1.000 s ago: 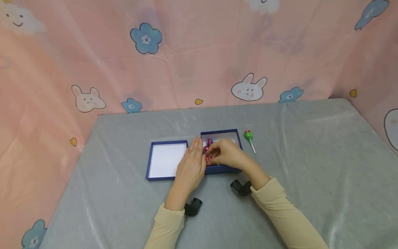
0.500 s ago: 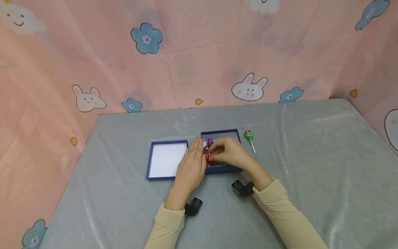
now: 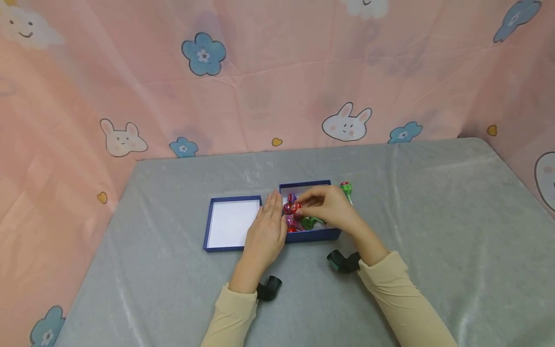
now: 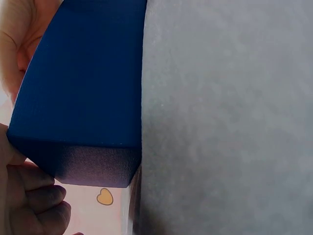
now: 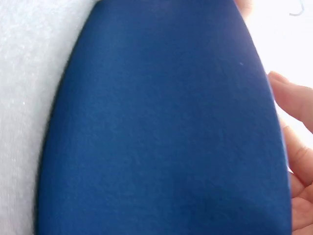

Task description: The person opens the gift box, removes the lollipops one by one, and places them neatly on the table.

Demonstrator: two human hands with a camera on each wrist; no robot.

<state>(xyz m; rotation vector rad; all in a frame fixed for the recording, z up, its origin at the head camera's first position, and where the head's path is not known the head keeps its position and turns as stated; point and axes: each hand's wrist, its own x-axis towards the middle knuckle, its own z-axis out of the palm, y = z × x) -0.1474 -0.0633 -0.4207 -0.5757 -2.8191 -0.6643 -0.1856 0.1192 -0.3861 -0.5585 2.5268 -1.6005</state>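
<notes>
The right hand point(image 3: 330, 208) pinches a red sweet point(image 3: 296, 208) over the box point(image 3: 313, 235), just right of the left hand point(image 3: 265, 231), straight-fingered along the box's left wall.

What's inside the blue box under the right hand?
In the blue box: red and purple wrapped candies at the left, a green candy near the front. The right hand pinches a red candy and covers much of the right side; anything beneath is hidden.

Green lollipop point(image 3: 346, 188) beside box point(image 3: 314, 235): stick mostly hidden, probably behind right hand point(image 3: 330, 206). Sleeves point(image 3: 233, 313) cut off below.
</notes>
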